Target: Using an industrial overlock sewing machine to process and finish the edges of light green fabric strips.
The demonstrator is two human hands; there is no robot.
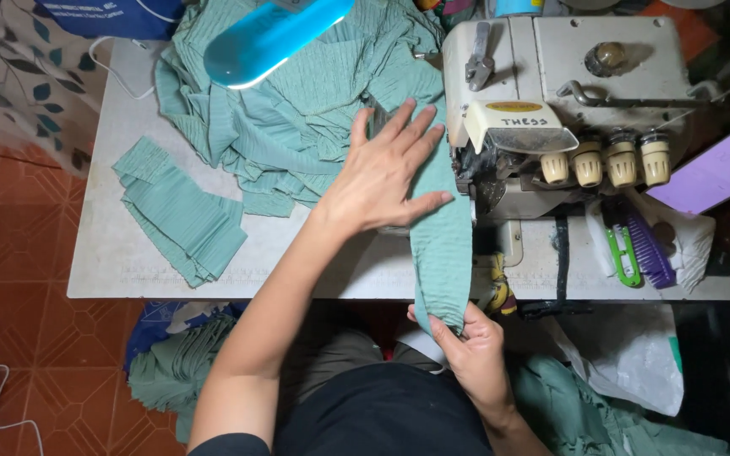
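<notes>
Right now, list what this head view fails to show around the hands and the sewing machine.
- Needle area of the sewing machine: hidden behind the green fabric strip and the left hand.
- Strip's lower end: covered by the right hand.
- Fabric pile: partly hidden by the blue lamp head.
- Phone: cut off by the right edge.

White worktable [213,279], red patterned floor tiles [10,253]

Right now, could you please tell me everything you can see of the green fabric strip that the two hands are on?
The green fabric strip is a long, narrow band of ribbed, sea-green cloth. It runs from the sewing machine down over the table's front edge. The left hand lies flat on its upper part, fingers spread; the right hand pinches its lower end below the table.
</notes>
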